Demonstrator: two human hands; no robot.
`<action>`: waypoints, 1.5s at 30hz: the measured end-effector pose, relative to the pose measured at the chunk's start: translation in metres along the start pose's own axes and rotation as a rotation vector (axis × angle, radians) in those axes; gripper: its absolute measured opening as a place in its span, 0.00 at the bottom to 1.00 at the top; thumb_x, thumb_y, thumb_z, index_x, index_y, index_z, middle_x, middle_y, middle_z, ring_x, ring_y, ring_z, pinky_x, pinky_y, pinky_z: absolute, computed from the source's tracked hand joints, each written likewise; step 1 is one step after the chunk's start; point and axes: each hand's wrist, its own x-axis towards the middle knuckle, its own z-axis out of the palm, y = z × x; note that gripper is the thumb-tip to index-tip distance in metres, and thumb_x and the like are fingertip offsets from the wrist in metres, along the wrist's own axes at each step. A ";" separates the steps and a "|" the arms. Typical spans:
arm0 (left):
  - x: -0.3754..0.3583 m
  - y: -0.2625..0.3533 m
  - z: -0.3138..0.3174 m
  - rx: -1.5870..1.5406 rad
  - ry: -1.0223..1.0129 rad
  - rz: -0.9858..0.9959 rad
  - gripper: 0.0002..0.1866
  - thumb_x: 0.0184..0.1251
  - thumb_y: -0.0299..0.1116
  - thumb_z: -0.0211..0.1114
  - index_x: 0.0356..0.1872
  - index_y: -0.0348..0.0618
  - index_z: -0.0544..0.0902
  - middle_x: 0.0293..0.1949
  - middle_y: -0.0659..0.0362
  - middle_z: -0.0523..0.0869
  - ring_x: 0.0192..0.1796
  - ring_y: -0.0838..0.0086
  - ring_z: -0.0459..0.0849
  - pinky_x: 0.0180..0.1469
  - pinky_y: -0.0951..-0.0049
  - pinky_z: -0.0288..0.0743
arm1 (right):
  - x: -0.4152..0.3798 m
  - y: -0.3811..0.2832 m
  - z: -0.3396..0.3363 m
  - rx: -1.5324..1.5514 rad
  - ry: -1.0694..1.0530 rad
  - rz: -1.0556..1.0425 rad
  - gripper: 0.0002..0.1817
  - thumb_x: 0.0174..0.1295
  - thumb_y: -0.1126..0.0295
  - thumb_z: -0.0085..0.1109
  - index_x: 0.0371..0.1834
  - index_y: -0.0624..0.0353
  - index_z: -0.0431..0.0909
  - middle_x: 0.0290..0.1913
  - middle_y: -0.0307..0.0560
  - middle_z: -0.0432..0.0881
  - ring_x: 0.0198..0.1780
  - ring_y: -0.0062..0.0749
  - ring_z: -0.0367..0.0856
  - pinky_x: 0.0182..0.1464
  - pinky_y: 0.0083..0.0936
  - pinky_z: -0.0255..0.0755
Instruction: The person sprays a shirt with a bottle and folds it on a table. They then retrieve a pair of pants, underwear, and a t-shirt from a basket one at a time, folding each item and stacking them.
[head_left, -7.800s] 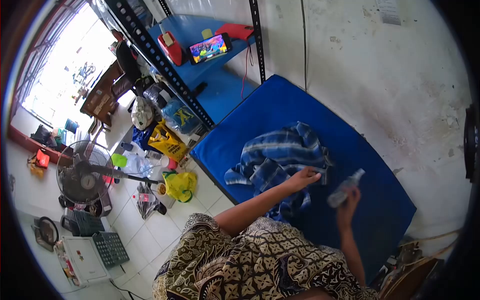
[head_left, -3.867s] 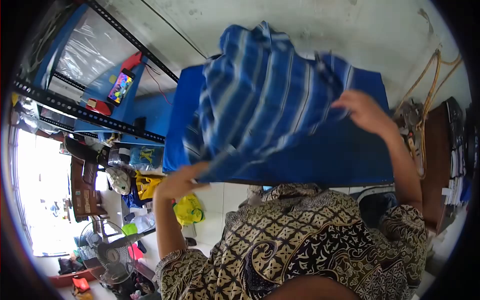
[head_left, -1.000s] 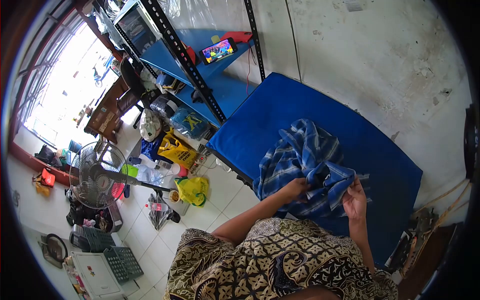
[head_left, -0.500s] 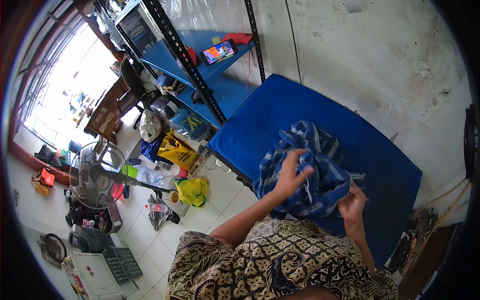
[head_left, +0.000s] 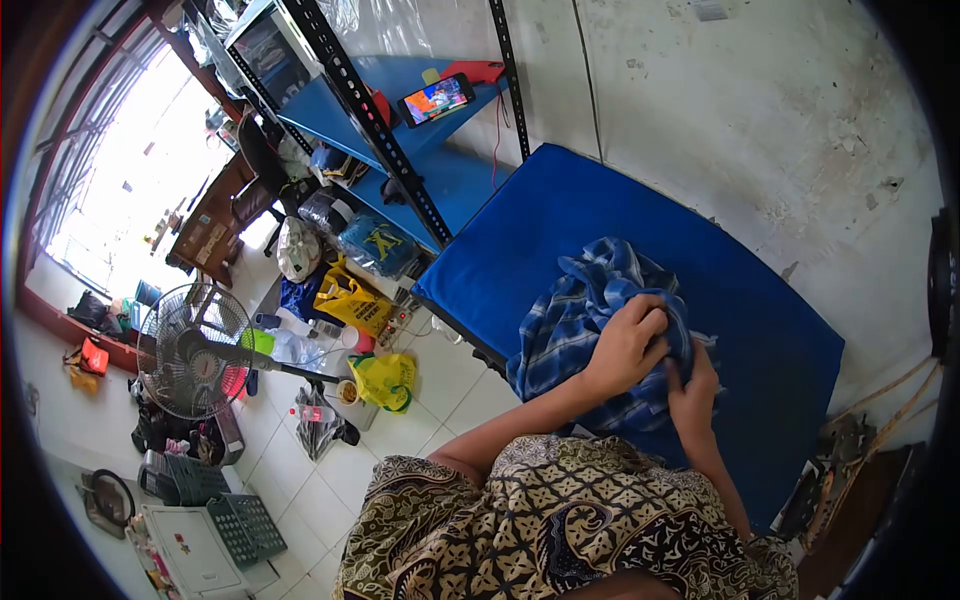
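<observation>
A crumpled blue plaid garment (head_left: 565, 345), which looks like a shirt, lies bunched on the blue padded table (head_left: 510, 225). My left hand (head_left: 632, 342) is closed on its upper folds, fingers curled into the cloth. Close beside it, my right hand (head_left: 695, 390) grips a gathered edge of the same cloth, its thumb pointing up. Part of the fabric between the two hands is hidden by the fingers.
A blue shelf rack (head_left: 420, 160) stands beyond the table, holding a phone (head_left: 436, 100) with a lit screen. At left are a standing fan (head_left: 200, 350), a yellow bag (head_left: 383, 380) and other bags on the tiled floor. A stained wall (head_left: 740, 130) borders the far side.
My left hand has moved right from above the cloth, its open fingers closing on the folds. My right hand has shifted slightly up and inward, and the two hands are closer together.
</observation>
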 end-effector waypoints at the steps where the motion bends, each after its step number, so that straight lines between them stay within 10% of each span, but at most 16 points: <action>1: 0.000 -0.005 0.000 -0.001 0.002 0.002 0.12 0.48 0.24 0.61 0.32 0.40 0.67 0.44 0.51 0.69 0.40 0.57 0.73 0.36 0.65 0.68 | 0.001 0.003 -0.002 0.030 -0.082 0.107 0.16 0.59 0.78 0.48 0.52 0.64 0.69 0.40 0.54 0.75 0.39 0.42 0.77 0.37 0.34 0.70; 4: 0.003 -0.013 -0.004 -0.273 -0.130 0.002 0.20 0.45 0.25 0.65 0.40 0.41 0.68 0.50 0.50 0.68 0.46 0.56 0.72 0.45 0.64 0.67 | 0.012 -0.007 -0.021 -0.140 -0.179 0.353 0.13 0.56 0.83 0.46 0.44 0.66 0.74 0.31 0.55 0.77 0.31 0.42 0.79 0.31 0.32 0.69; 8: 0.009 -0.010 -0.020 0.008 -0.020 0.024 0.36 0.36 0.27 0.70 0.54 0.44 0.67 0.59 0.51 0.65 0.59 0.57 0.66 0.60 0.61 0.56 | 0.020 -0.011 -0.025 -0.005 0.004 -0.146 0.20 0.51 0.89 0.40 0.45 0.65 0.75 0.42 0.52 0.78 0.43 0.41 0.79 0.41 0.29 0.75; 16: 0.008 -0.032 -0.015 0.098 -0.069 -0.037 0.14 0.34 0.20 0.62 0.27 0.44 0.71 0.29 0.59 0.74 0.31 0.59 0.76 0.32 0.64 0.68 | 0.030 -0.014 -0.036 -0.041 0.093 -0.079 0.24 0.44 0.92 0.38 0.43 0.64 0.76 0.49 0.49 0.74 0.51 0.42 0.74 0.50 0.30 0.72; 22: 0.029 -0.011 -0.033 0.223 0.152 -0.130 0.16 0.35 0.15 0.57 0.29 0.45 0.70 0.29 0.56 0.72 0.36 0.57 0.75 0.32 0.62 0.71 | 0.044 0.007 -0.042 -0.470 0.308 -0.041 0.25 0.40 0.91 0.55 0.45 0.59 0.76 0.51 0.48 0.69 0.45 0.42 0.72 0.44 0.33 0.71; 28: 0.029 -0.011 -0.048 0.016 -0.142 -0.092 0.21 0.38 0.15 0.52 0.40 0.40 0.73 0.49 0.51 0.74 0.53 0.56 0.71 0.51 0.65 0.68 | 0.045 0.014 -0.053 0.326 0.114 0.324 0.30 0.45 0.81 0.62 0.55 0.56 0.67 0.51 0.44 0.67 0.52 0.31 0.66 0.45 0.27 0.68; 32: 0.036 0.015 -0.078 -0.156 -0.323 -0.089 0.22 0.36 0.17 0.49 0.40 0.36 0.74 0.55 0.45 0.71 0.57 0.55 0.69 0.61 0.58 0.57 | 0.052 -0.004 -0.061 0.699 0.154 -0.057 0.53 0.29 0.61 0.77 0.63 0.56 0.56 0.59 0.45 0.63 0.54 0.31 0.65 0.56 0.33 0.59; 34: 0.040 0.021 -0.083 -0.190 -0.278 -0.046 0.18 0.37 0.25 0.50 0.36 0.37 0.76 0.49 0.46 0.76 0.54 0.54 0.72 0.64 0.54 0.51 | 0.043 0.028 -0.053 0.278 -0.465 -0.082 0.54 0.29 0.63 0.77 0.64 0.56 0.55 0.61 0.45 0.63 0.56 0.33 0.64 0.56 0.33 0.59; 38: 0.063 0.022 -0.118 -0.368 -0.139 -0.091 0.20 0.39 0.44 0.49 0.23 0.36 0.77 0.32 0.51 0.83 0.45 0.59 0.80 0.64 0.56 0.52 | 0.037 0.042 -0.057 0.237 -0.869 0.298 0.18 0.42 0.72 0.68 0.38 0.60 0.76 0.41 0.47 0.75 0.44 0.35 0.73 0.50 0.31 0.65; 41: 0.078 0.034 -0.136 -0.415 -0.049 -0.052 0.22 0.44 0.47 0.48 0.22 0.34 0.77 0.26 0.53 0.82 0.40 0.62 0.82 0.63 0.58 0.56 | 0.052 0.036 -0.092 0.794 -0.354 0.018 0.08 0.45 0.74 0.65 0.26 0.62 0.76 0.35 0.46 0.74 0.39 0.36 0.75 0.46 0.30 0.67; 42: 0.082 0.041 -0.130 -0.401 -0.040 0.000 0.22 0.44 0.47 0.48 0.22 0.34 0.77 0.24 0.53 0.81 0.38 0.62 0.82 0.62 0.60 0.56 | 0.064 0.022 -0.091 0.646 -0.500 -0.192 0.13 0.45 0.72 0.66 0.35 0.61 0.75 0.38 0.47 0.75 0.43 0.36 0.74 0.47 0.31 0.67; 45: 0.099 0.071 -0.115 -0.432 -0.146 0.068 0.18 0.46 0.40 0.50 0.25 0.32 0.76 0.24 0.52 0.80 0.30 0.67 0.80 0.42 0.73 0.71 | 0.050 -0.026 -0.054 0.557 -0.630 0.041 0.27 0.46 0.71 0.66 0.50 0.60 0.68 0.47 0.50 0.74 0.49 0.37 0.73 0.51 0.33 0.67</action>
